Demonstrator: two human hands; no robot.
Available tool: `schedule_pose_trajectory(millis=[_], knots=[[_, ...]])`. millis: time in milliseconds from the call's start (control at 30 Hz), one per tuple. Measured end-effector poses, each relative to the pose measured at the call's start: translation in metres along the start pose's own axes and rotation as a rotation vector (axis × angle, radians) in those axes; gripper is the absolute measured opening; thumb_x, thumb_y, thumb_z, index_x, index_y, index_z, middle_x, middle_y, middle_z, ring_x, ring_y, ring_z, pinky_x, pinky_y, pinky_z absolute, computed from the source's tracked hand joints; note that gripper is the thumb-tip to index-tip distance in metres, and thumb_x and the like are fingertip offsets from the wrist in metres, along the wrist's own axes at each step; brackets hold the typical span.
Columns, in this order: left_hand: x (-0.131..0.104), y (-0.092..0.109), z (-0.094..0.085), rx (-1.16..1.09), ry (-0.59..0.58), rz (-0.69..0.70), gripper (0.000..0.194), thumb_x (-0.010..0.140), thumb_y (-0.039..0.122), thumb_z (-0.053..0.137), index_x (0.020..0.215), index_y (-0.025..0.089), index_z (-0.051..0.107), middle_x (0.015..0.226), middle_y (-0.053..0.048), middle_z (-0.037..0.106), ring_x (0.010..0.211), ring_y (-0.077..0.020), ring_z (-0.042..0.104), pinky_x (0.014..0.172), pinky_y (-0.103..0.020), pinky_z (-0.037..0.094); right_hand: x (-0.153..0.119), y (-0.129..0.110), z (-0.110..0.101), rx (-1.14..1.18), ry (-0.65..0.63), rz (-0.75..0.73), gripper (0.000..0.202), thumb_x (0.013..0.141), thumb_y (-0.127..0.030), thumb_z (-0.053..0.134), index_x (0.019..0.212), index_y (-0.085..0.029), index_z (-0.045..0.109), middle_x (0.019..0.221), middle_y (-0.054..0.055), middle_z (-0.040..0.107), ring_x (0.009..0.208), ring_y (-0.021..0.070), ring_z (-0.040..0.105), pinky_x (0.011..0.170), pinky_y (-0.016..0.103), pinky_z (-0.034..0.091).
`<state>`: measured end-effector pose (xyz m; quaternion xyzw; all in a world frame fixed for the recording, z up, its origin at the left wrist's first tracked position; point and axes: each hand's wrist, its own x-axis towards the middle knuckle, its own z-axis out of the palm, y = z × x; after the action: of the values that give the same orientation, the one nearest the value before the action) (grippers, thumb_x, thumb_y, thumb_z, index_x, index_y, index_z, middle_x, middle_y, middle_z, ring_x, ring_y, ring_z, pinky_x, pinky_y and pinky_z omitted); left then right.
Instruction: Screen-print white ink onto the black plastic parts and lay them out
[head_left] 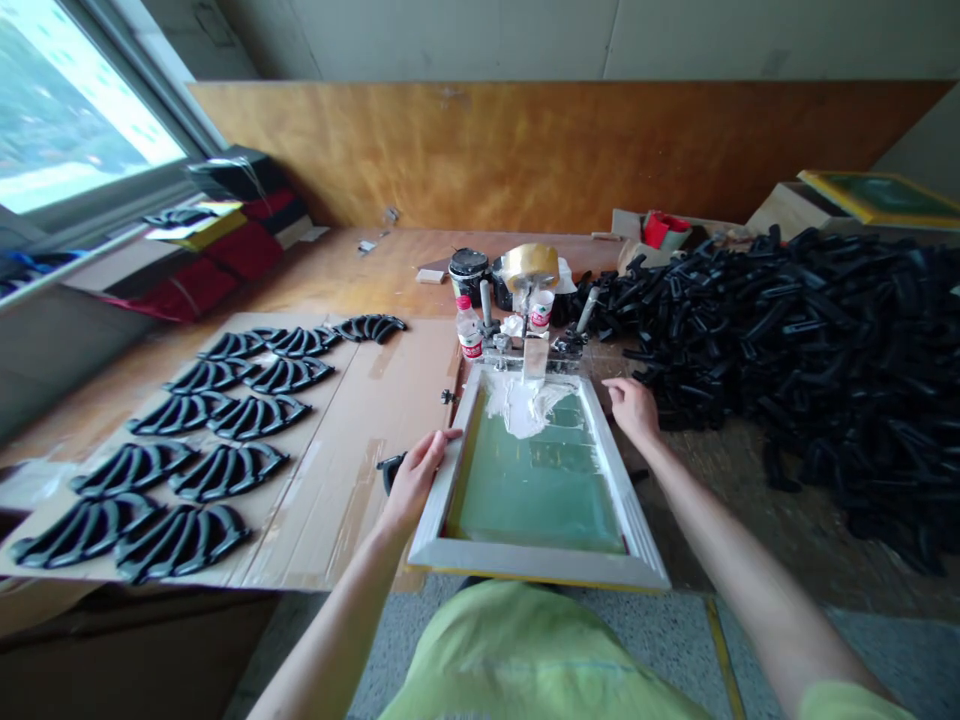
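A screen-printing frame (540,560) with green mesh lies in front of me, and white paste (525,408) is spread over the far part of the mesh. At the frame's left rail, my left hand (418,472) is closed around a black curved plastic piece (390,468), which sticks out to the left. Most of that piece is hidden by the hand. My right hand (636,410) hovers just beyond the right rail, index finger stretched toward the frame and the other fingers loosely bent, with nothing visible in it. A clamp stand (499,345) holds the frame's far end.
Black pieces lie in fanned rows (225,472) on cardboard (319,500) at left. A big heap of black pieces (765,320) covers the right side. Behind the frame stand a red-capped bottle (469,330), a paper cup (540,310), a tape roll (529,266) and a black-lidded tub (468,270).
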<state>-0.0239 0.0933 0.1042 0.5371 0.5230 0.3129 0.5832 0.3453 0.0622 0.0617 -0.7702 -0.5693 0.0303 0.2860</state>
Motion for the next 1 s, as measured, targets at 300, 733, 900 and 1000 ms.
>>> schedule_pose_trajectory(millis=[300, 733, 900, 1000], knots=[[0.014, -0.076, 0.015, 0.009, -0.019, -0.052, 0.068, 0.075, 0.050, 0.064, 0.135, 0.020, 0.051, 0.072, 0.002, 0.060, 0.061, -0.0125, 0.054, 0.057, -0.022, 0.042, 0.045, -0.091, 0.048, -0.149, -0.227, -0.374, 0.020, 0.081, -0.012, 0.059, 0.100, -0.016, 0.063, 0.095, 0.011, 0.064, 0.095, 0.0249, 0.057, 0.084, 0.035, 0.045], [0.013, -0.074, 0.014, -0.026, -0.007, -0.094, 0.066, 0.074, 0.049, 0.065, 0.133, 0.019, 0.054, 0.077, 0.000, 0.064, 0.066, -0.0146, 0.058, 0.059, -0.022, 0.044, -0.014, -0.091, 0.022, -0.012, -0.459, -0.689, 0.012, 0.079, -0.010, 0.056, 0.079, -0.019, 0.063, 0.080, 0.005, 0.063, 0.081, 0.0200, 0.057, 0.073, 0.030, 0.044], [0.012, -0.072, 0.012, -0.037, -0.024, -0.102, 0.070, 0.074, 0.051, 0.066, 0.135, 0.019, 0.051, 0.076, -0.001, 0.066, 0.062, -0.0137, 0.058, 0.055, -0.022, 0.044, -0.031, -0.087, 0.036, -0.002, -0.325, -0.695, 0.033, 0.078, -0.001, 0.047, 0.101, -0.016, 0.065, 0.099, 0.010, 0.065, 0.102, 0.0239, 0.054, 0.084, 0.035, 0.046], [0.012, -0.071, 0.012, -0.065, -0.032, -0.115, 0.072, 0.072, 0.052, 0.067, 0.135, 0.020, 0.051, 0.077, -0.001, 0.067, 0.059, -0.0131, 0.058, 0.053, -0.022, 0.043, -0.038, -0.084, 0.035, 0.037, -0.361, -0.725, 0.026, 0.082, -0.007, 0.051, 0.100, -0.018, 0.065, 0.096, 0.008, 0.066, 0.097, 0.0223, 0.057, 0.084, 0.034, 0.046]])
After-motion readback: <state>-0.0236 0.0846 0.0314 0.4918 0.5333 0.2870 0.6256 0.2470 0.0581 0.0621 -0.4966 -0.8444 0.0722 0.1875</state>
